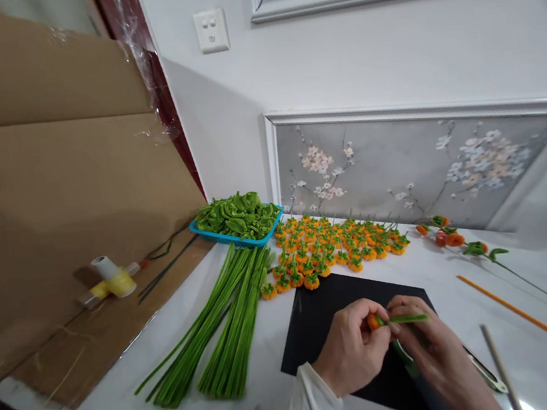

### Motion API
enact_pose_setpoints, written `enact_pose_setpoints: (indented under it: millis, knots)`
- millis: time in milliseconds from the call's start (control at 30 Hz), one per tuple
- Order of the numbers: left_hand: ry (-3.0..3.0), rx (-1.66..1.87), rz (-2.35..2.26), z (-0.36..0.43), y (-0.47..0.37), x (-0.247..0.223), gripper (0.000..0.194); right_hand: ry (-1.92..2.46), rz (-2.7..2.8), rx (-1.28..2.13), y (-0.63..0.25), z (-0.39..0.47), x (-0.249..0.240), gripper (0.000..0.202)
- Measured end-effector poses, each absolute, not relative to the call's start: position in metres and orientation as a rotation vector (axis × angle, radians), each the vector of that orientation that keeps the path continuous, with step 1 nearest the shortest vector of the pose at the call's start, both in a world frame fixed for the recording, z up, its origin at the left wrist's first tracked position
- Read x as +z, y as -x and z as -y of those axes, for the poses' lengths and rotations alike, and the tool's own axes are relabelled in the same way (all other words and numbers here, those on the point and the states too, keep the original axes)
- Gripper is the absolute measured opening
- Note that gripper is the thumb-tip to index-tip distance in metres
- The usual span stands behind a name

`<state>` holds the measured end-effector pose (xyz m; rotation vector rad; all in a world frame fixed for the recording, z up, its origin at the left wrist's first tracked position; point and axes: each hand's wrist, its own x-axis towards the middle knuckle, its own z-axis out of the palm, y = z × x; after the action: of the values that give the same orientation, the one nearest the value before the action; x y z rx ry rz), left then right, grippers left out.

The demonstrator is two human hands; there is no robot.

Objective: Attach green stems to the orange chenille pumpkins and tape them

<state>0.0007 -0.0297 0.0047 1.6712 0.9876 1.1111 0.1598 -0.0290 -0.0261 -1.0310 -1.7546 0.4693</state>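
Observation:
Over a black mat [313, 321] my two hands nearly touch. My left hand [355, 345] pinches a small orange flower [373, 321] with a green top between thumb and fingers. In my right hand [429, 339] is a green fuzzy stem [409, 318], its free end pointing right; its other end meets the flower's green part. A dark green object [405, 357], partly hidden, lies beneath my right hand. Many orange flower heads [355, 263] with green tops lie in rows behind the mat.
Bundles of green stems [230, 352] lie left of the mat, near a blue tray [241, 241] of green leaves. At right are a finished flower stem [535, 281], an orange stem [530, 316], a grey rod [500, 363] and scissors [487, 375]. Tape rolls [114, 278] stand on cardboard at left.

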Motion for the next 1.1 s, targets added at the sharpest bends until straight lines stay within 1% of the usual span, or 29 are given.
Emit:
enact_pose_setpoints:
  millis: [200,400,533,600,767,833,933,1100]
  knots:
    - [-1.816,1.112,-1.103,0.029,0.001,0.004,0.014,0.988,1.895,0.438,-0.154,0.032,-0.021,0.019]
    - [-1.641,1.129,-1.075,0.026,0.002,0.000,0.008,1.070,1.902,0.426,-0.161,0.030,-0.027,0.020]
    - [-1.524,1.076,-1.050,0.025,0.002,-0.002,0.007,1.068,1.887,0.438,-0.166,0.027,-0.030,0.024]
    - [-1.460,1.024,-1.042,0.025,0.002,-0.003,0.007,1.075,1.886,0.513,-0.166,0.027,-0.030,0.024]
    - [-1.358,0.929,-1.043,0.023,0.001,-0.004,0.007,1.050,1.800,0.923,-0.162,0.031,-0.026,0.017]
    - [-1.294,0.905,-1.014,0.023,0.001,-0.002,0.007,1.047,1.717,1.012,-0.162,0.032,-0.026,0.017]
    - [-1.211,0.876,-0.973,0.023,-0.001,0.002,0.006,1.084,1.708,0.971,-0.166,0.033,-0.028,0.015]
    - [-1.148,0.880,-0.906,0.023,-0.001,0.005,0.011,1.089,1.817,0.722,-0.173,0.031,-0.033,0.015]
